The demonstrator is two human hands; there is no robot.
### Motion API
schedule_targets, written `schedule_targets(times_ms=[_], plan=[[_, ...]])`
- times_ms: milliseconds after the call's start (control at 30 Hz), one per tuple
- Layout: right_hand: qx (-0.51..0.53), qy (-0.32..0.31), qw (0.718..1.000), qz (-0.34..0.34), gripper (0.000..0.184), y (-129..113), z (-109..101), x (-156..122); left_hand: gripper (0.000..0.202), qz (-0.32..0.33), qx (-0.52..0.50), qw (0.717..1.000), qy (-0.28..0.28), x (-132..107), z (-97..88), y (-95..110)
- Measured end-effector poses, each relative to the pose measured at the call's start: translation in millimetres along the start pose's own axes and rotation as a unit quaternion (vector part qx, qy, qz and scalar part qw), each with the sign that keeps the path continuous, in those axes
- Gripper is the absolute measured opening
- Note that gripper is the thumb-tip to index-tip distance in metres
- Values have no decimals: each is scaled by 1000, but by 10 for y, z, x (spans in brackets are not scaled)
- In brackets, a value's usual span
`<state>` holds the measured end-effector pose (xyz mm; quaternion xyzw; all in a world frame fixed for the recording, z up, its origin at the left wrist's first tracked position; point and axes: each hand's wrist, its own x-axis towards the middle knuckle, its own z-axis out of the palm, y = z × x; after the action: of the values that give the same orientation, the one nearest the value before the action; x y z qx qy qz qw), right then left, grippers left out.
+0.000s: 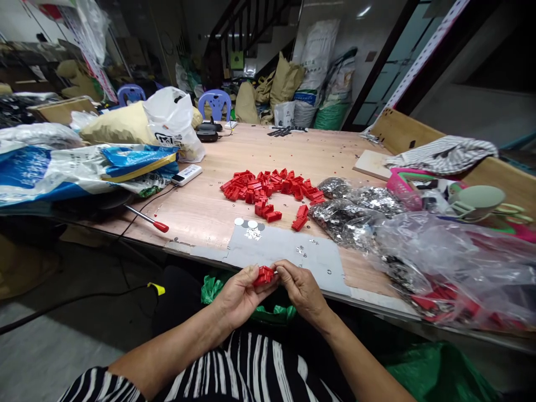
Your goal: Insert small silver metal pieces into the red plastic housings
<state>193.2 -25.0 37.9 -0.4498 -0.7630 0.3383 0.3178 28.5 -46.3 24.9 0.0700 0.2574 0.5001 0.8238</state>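
Wood-topped, the worktable (335, 151) spreads out beyond both hands, with chairs and stuffed sacks (287, 81) farther back. Just short of its near edge, the left hand (240, 296) grasps a red plastic piece (263, 276) between thumb and fingers. The right hand (299, 287) meets it from the other side, thumb and forefinger pinched together at the piece's right end; whether a small part sits between them cannot be told. Below the hands is a green bag (274, 314). Just past the fingertips lies a grey mat (280, 262) with small metal parts (253, 233) on it, and beyond that a loose heap of red pieces (268, 187). Clear bags of metal parts (352, 218) lie to the right of the right hand; a red-handled tool (160, 226) lies beyond the left hand, off to its left.
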Motion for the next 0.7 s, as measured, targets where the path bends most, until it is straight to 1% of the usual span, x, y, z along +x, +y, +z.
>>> schedule_targets(times_ms=[67,133,200,267,333,400,467,533,600,700], plan=[[0,2,999,35,36,83,-37,59,11,-12,54,998,3,-23,-87,12],[-34,26,996,74,37,209,-123,147,17,-38,138,990,15,-41,-197,31],[-101,67,988,101,33,364,-246,261,19,-72,216,973,34,-42,-310,48],[-178,121,971,109,32,527,-381,393,30,-114,263,957,50,-17,-410,57],[-224,165,954,112,42,672,-502,534,46,-144,287,945,67,30,-486,49],[-237,191,943,133,53,784,-590,675,59,-156,302,936,85,83,-536,26],[-213,195,943,167,56,859,-643,800,64,-154,318,931,93,123,-561,2],[-184,196,943,195,52,905,-664,896,63,-143,337,927,84,135,-559,-6],[-170,205,941,208,45,929,-665,957,59,-134,354,923,64,118,-529,15],[-159,224,940,202,37,919,-644,977,52,-145,378,914,18,62,-431,98]])
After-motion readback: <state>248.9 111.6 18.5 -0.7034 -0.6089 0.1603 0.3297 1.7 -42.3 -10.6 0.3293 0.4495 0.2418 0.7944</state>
